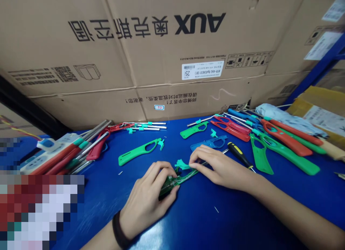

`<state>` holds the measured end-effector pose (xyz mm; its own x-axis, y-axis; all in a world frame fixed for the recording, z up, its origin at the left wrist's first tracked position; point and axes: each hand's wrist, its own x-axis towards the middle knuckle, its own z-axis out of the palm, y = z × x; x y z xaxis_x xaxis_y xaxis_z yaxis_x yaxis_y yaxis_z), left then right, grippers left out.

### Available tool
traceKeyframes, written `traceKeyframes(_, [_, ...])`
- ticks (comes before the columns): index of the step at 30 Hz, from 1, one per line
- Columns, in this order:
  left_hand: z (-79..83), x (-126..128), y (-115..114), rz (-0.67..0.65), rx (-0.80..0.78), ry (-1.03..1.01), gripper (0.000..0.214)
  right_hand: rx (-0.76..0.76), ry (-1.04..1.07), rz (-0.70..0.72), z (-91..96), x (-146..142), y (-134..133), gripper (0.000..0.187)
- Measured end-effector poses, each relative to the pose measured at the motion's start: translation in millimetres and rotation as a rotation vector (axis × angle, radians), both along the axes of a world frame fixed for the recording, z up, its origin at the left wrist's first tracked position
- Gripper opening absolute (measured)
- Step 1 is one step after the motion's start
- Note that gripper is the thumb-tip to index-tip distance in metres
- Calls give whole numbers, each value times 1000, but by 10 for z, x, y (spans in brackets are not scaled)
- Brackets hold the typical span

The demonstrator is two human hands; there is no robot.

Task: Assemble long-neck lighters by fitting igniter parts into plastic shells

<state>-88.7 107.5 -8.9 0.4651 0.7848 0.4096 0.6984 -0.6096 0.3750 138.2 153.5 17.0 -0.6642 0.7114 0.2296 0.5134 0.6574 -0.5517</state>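
A small assembly workshop, or a workstation on a factory floor. Right behind the work area, large cardboard cartons (145, 38) printed with AUX air-conditioner branding, stacked like warehouse stock and pressed up against the counter (205, 214). At the right, a blue steel rack (320, 59). Across the blue counter, green and red plastic handle shells (140, 151) laid out in batches, along with loose metal rods (147, 126). Close at hand, a screwdriver (238, 154) and a power strip (45, 153): the plain kit of repetitive hand assembly.
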Motion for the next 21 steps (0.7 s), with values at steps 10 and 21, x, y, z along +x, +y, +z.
traceKeyframes(10, [37,153,67,55,-42,23,9,-157,-2,-139,-89,-88,-17,9])
traceKeyframes(21, [121,312,78,88,-173,70,7,-205,46,-151,-36,-96,-51,10])
